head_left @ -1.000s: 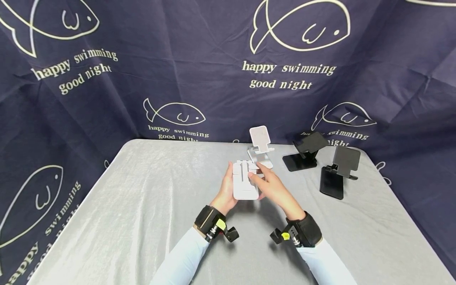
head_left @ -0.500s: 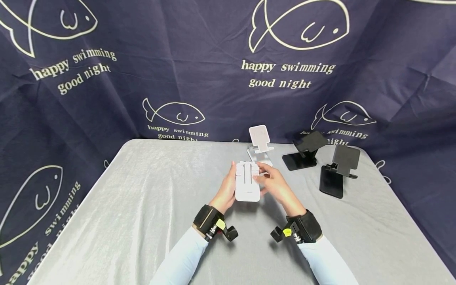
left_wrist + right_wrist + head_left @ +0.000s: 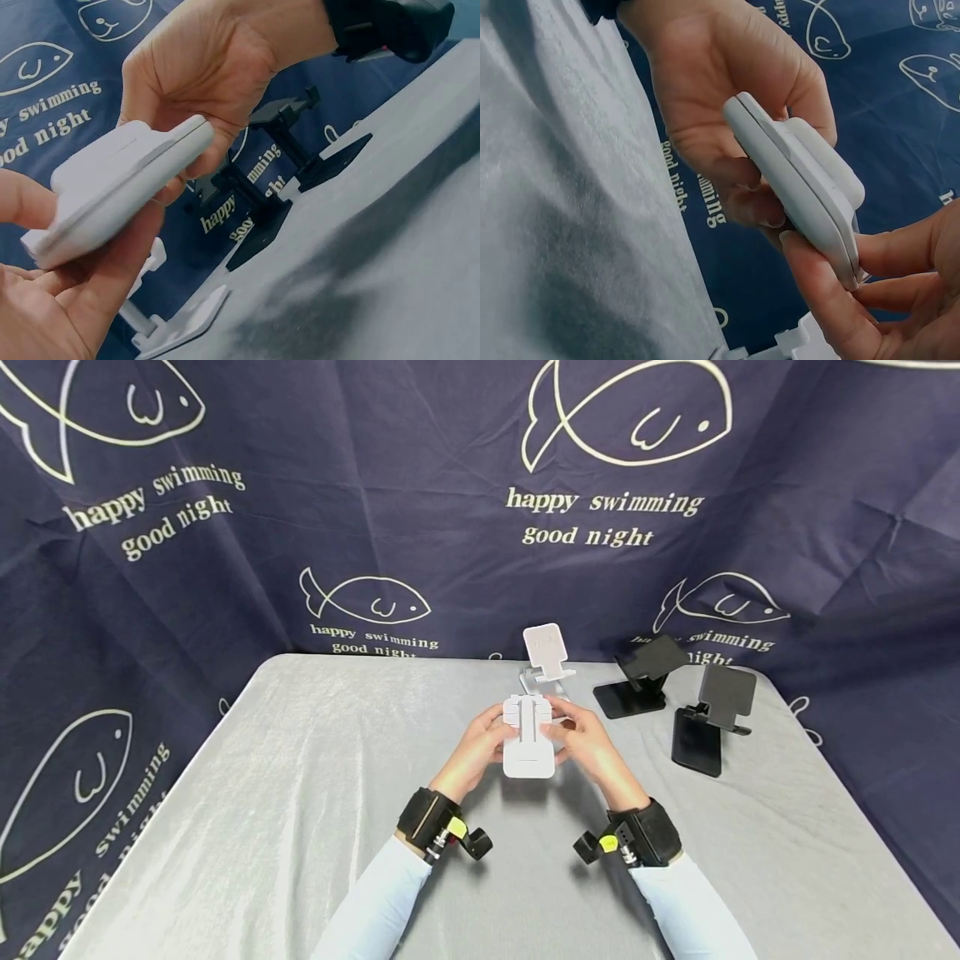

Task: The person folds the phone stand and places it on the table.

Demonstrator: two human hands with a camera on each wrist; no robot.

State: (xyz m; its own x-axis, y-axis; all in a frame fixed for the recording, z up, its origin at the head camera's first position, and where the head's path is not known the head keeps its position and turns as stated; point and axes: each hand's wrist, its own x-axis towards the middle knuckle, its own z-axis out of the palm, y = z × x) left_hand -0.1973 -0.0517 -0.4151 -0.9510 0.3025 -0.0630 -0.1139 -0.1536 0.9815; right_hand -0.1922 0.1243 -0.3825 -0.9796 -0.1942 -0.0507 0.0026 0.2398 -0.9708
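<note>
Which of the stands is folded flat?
The held white stand, gripped by the left hand and right hand; the far white stand, rear black stand and front black stand are unfolded on the table.

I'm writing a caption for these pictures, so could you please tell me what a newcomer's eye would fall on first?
Probably the folded white stand, held between the left hand and the right hand above the grey table. Next, perhaps the large fish drawings across the dark blue curtain behind. Then come the two black stands towards the table's far right, with an open white stand to their left.
</note>
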